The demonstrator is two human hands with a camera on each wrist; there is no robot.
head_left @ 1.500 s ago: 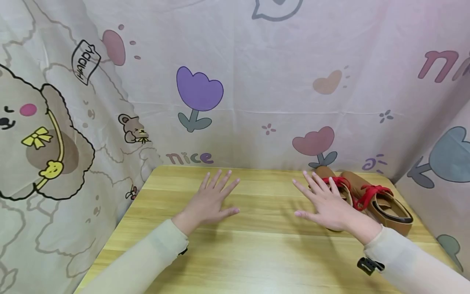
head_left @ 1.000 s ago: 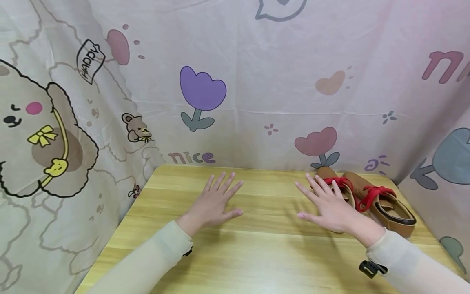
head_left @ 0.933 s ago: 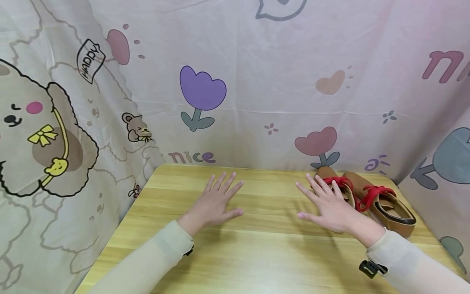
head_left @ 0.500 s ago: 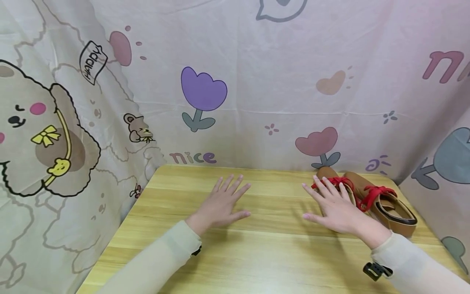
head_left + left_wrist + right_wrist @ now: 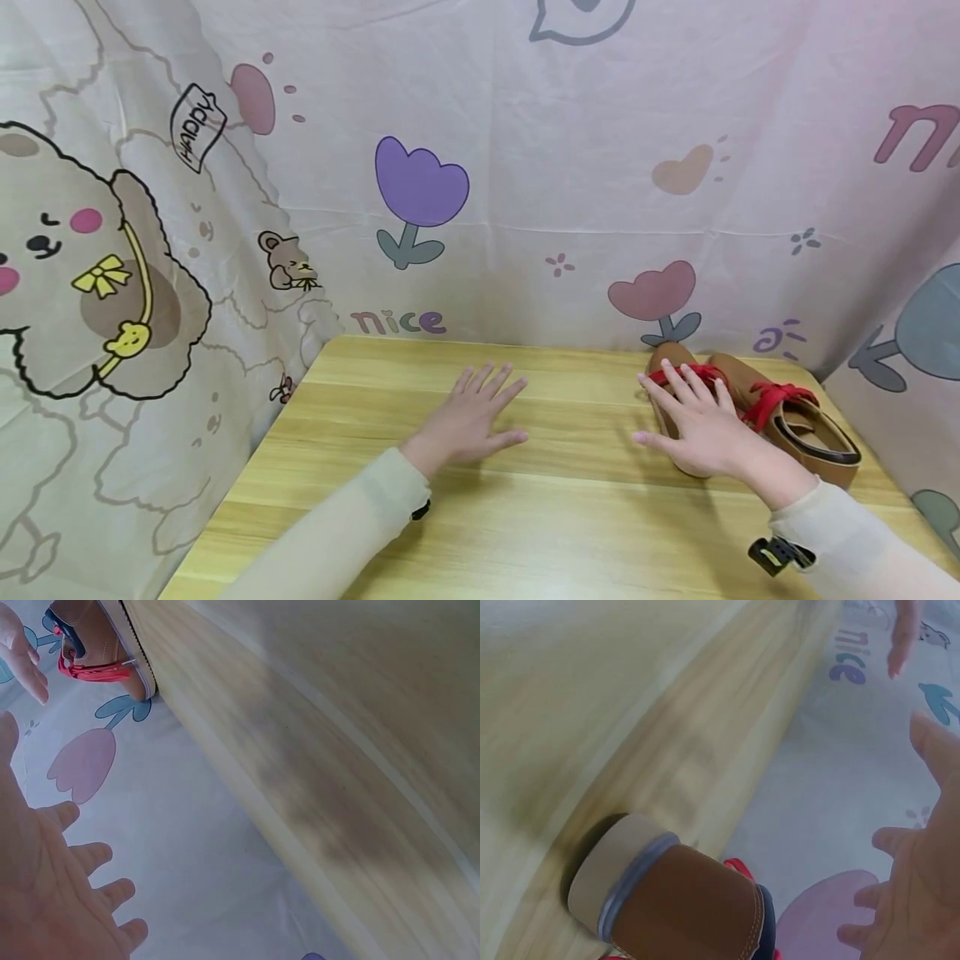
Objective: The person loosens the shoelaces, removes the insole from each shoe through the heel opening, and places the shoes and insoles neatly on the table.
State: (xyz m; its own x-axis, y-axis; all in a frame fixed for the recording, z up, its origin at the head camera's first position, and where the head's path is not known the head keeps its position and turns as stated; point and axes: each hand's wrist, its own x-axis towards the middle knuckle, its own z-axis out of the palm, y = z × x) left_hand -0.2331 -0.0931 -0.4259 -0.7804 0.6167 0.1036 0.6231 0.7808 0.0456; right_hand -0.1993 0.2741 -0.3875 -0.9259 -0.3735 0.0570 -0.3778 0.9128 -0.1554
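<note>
Two brown shoes with red laces stand side by side at the back right of the wooden table; the left shoe (image 5: 672, 358) is partly hidden behind my right hand, while the right shoe (image 5: 813, 433) shows its opening. My right hand (image 5: 705, 429) hovers with fingers spread, in front of the left shoe in the head view. In the right wrist view the brown heel of a shoe (image 5: 686, 904) lies below that hand, apart from it. Over the middle of the table my left hand (image 5: 468, 421) hovers, fingers spread, holding nothing.
The light wooden table (image 5: 525, 517) reaches back to a printed cloth (image 5: 525, 167) hanging behind it. More printed cloth closes off the left and right sides. A black strap clip (image 5: 780, 554) sits at the right wrist.
Both hands have drifted right in the head view, the left one more. The whole scene has also shifted slightly right. The shoes stay in place on the table.
</note>
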